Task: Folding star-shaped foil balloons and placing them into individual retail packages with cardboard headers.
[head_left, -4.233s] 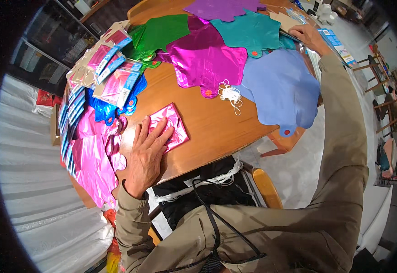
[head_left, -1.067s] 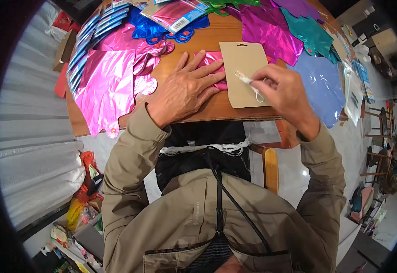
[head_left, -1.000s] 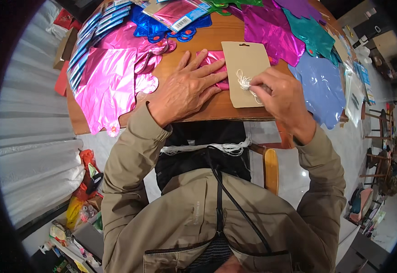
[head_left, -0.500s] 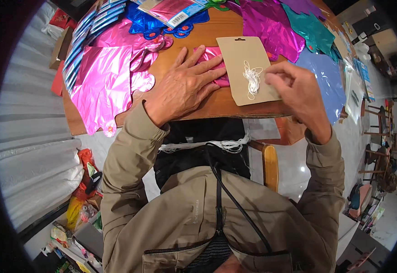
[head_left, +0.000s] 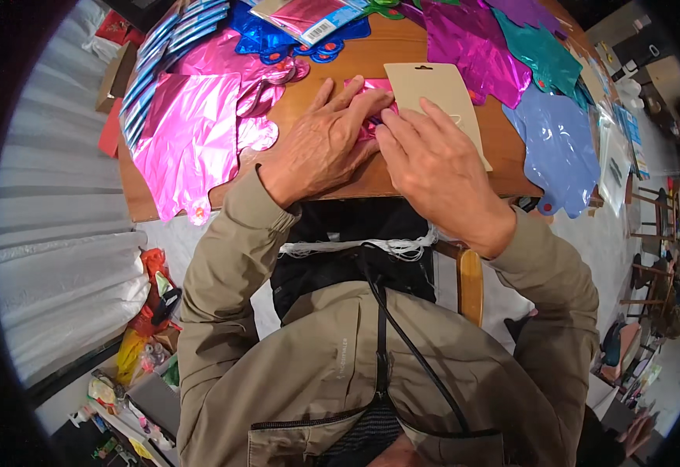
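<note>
A small folded piece of pink foil [head_left: 372, 126] lies near the table's front edge, between my two hands and partly hidden by them. My left hand [head_left: 316, 146] rests over its left side, index finger bent and thumb below, gripping it. My right hand [head_left: 445, 167] meets it from the right with fingertips closed at the foil's edge, touching or nearly touching the left fingers. Under the right fingers lies a beige card [head_left: 437, 82] with a hang slot. A loop of white string [head_left: 456, 119] shows on the card; the rest is covered by the right hand.
Flat pink foil balloons [head_left: 192, 140] overlap at left beside stacked blue-edged packets [head_left: 147, 86]. Blue foil [head_left: 258, 35] and a barcoded packet [head_left: 312, 17] lie at the back. Magenta [head_left: 472, 50], teal [head_left: 538, 58] and pale blue foil [head_left: 556, 144] spread along the right.
My right hand has moved left from beside the string, across the card to the pink foil. My left index finger has bent inward. The string is now mostly covered.
</note>
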Tool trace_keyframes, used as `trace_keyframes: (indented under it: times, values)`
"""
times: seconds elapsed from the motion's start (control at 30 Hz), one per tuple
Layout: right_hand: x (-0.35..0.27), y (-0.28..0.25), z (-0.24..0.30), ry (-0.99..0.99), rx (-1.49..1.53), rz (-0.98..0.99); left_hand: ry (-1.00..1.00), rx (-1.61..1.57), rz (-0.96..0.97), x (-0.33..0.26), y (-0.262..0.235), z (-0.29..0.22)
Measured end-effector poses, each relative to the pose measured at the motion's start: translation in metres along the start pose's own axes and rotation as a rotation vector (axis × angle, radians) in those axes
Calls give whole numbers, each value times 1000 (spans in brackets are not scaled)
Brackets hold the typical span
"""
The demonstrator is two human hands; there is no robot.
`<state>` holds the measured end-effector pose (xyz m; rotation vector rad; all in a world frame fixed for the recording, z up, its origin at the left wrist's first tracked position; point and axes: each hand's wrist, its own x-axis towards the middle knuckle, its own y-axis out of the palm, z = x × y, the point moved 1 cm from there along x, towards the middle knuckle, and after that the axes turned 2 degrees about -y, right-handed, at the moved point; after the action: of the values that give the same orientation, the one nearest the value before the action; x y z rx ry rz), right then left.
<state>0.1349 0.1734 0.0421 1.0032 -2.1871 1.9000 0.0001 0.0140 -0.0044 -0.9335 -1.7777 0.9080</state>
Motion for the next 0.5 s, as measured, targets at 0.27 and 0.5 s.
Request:
trace_keyframes:
  times: [0.27,0.5]
  values:
    - [26,16,20,59,-266,191,15,-135,-54,-1,-2,0]
    - [37,26,24,41,-266,205,93,-113,-160,-3,2,7]
